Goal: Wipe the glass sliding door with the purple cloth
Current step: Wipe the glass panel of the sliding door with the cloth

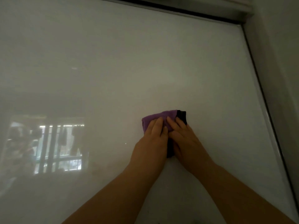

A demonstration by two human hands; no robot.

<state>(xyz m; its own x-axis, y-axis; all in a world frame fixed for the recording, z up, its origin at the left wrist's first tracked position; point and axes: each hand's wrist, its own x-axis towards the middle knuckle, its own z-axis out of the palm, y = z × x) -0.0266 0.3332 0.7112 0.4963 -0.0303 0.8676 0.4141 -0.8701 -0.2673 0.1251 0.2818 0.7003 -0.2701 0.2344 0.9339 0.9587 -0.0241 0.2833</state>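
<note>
- Cloth [159,121], purple with a black edge [182,117] at its 2 o'clock corner, lies folded flat against the door [113,62], just off the middle of the view toward 5 o'clock.
- Left hand [151,143] presses on the cloth's 7 o'clock part. Its fingers are straight and close together, tips toward 12 o'clock, curled round nothing.
- Right hand [186,141] presses on the cloth's 4 o'clock part. It is flat too, with straight fingers aimed at about 11 o'clock, just beside the left fingers.
- Both hands cover the cloth's lower half. A dark strip of it shows in the gap between them, running toward 6 o'clock.
- Bare forearms [113,191] come in from 6 and 5 o'clock and form a V that closes at the cloth.
- Door glass is milky and fills nearly the whole view.
- Reflection [56,143] at 8 o'clock shows a bright window crossed by dark upright bars. The dim shapes round it are too blurred to name.
- Dot [125,143], small and bright, sits on the glass at 9 o'clock of the left hand, near it but not touching.
- Frame [262,110], pale with a dark line along it, runs down the door's edge from 1 to 4 o'clock, well apart from the cloth.
- Track [178,11], a dark band, crosses the top from 12 to 1 o'clock and meets the frame at the corner.
- Wall [284,54], pale and dim, lies beyond the frame at 2 o'clock.
</note>
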